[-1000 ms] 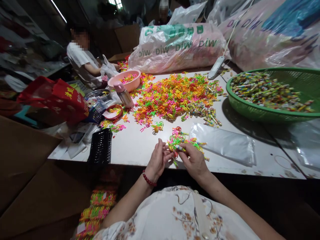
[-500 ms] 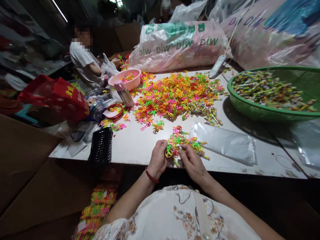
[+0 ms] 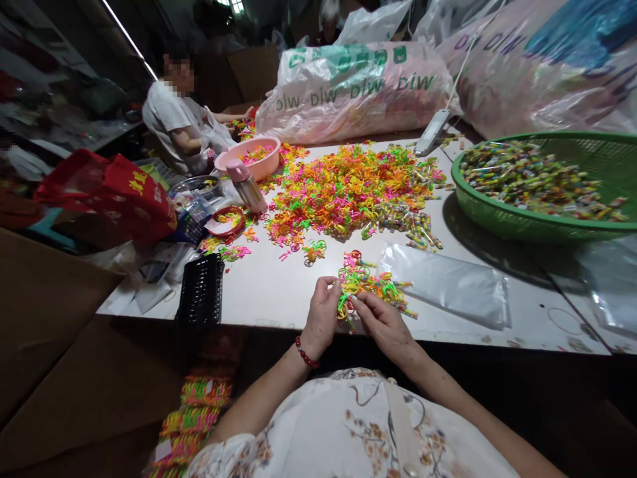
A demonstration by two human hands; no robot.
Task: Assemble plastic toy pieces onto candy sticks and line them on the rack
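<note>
My left hand (image 3: 321, 317) is closed in a pinch at the table's front edge, holding a small green plastic toy (image 3: 343, 307). Close beside it on the right, my right hand (image 3: 387, 326) is closed too. Its thumb and fingertips meet at the toy's right side, on a small whitish piece too tiny to name. Just beyond my fingers lies a little heap of assembled plastic toys (image 3: 381, 284), bright and mixed in colour, some with wheels and candy-filled tubes. A larger pile of loose plastic pieces (image 3: 338, 192) spreads behind it.
Clear plastic bags (image 3: 448, 292) lie to the right, below a green basket (image 3: 478, 212) of filled tubes. A black plastic basket (image 3: 200, 289), a pink-lidded flask (image 3: 246, 189) and a pink basin (image 3: 271, 162) stand left. A co-worker (image 3: 172, 123) sits at the far left.
My left hand has shifted slightly right, closer to my right hand, and the toy's yellow wheel no longer shows clearly. The co-worker's arm now reaches further to the right.
</note>
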